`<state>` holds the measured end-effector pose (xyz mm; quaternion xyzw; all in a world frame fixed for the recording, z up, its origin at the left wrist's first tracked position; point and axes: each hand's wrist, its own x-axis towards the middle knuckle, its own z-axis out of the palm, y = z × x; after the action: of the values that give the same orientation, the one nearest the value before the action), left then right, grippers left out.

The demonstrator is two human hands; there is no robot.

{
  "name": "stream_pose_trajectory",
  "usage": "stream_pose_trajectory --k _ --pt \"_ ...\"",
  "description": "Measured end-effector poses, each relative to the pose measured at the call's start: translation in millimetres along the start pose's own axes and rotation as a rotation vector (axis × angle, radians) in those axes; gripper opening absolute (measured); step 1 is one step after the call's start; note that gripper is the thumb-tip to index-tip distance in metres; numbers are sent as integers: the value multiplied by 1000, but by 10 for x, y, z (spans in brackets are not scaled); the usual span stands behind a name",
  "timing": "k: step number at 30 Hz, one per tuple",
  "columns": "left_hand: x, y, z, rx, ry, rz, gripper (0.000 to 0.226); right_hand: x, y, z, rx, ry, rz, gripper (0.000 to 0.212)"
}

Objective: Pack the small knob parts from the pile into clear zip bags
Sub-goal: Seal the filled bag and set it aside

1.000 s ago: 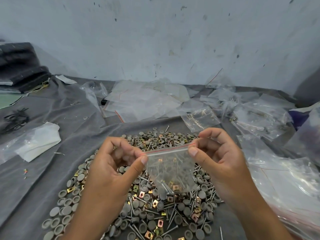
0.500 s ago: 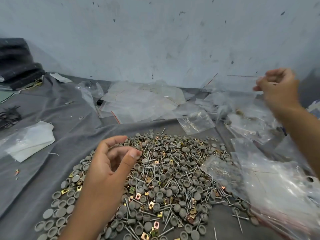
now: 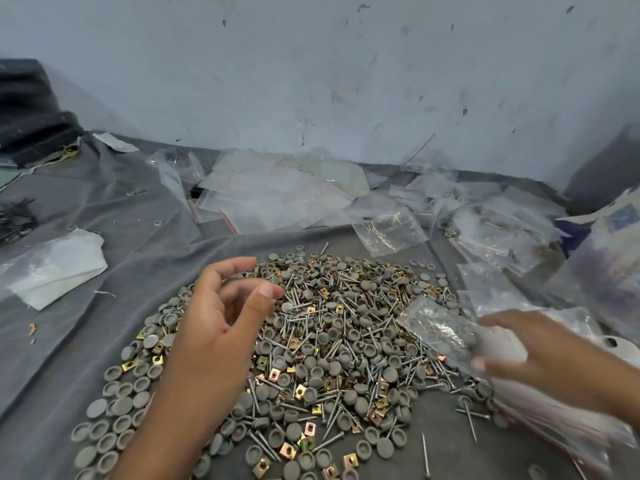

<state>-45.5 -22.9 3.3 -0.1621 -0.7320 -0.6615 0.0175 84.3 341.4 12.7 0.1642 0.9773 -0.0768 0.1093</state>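
a second ago we held a filled zip bag between both hands; now our right hand (image 3: 519, 355) reaches down onto the stack of clear bags (image 3: 540, 420), fingers spread, apparently for a fresh one. our left hand (image 3: 221, 320) hovers loosely curled and empty over the pile (image 3: 346, 341), ready to scoop more parts.

Matt grey plastic caps (image 3: 360, 405) among shiny metal screws (image 3: 334, 439) (on grey cloth (image 3: 114, 209)).
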Motion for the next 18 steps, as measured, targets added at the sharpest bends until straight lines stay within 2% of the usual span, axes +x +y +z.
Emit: stream_pose_trajectory --k 2,3,6,7,8,10,11,12,14,16,18 --pt "-14 32 26 2 -6 3 45 -93 -171 195 -66 67 -52 87" --pt "-31 46 37 10 -17 -1 48 -118 -255 235 -85 90 -56 78" --pt "-66 50 65 37 -53 4 45 -129 -376 262 5 231 4 13" --pt "-72 51 75 39 -62 5 43 -142 -394 252 9 277 16 11" --pt "-75 54 80 41 -65 5 43 -131 -398 260 -7 293 17 11" --pt "-71 42 84 58 -68 -2 46 -92 -429 275 -83 246 53 47" --pt "-72 35 88 67 -72 -5 46 -91 -459 275 -123 206 76 55" --pt "-77 32 92 68 -78 -8 46 -85 -474 285 -135 204 85 49" --pt "-83 27 93 64 -81 -11 44 -86 -458 297 -19 300 77 17" --pt "-88 23 97 68 -84 -11 42 -112 -481 277 97 400 46 18" --pt "-89 19 111 73 -92 -12 36 -61 -559 281 95 317 53 55"
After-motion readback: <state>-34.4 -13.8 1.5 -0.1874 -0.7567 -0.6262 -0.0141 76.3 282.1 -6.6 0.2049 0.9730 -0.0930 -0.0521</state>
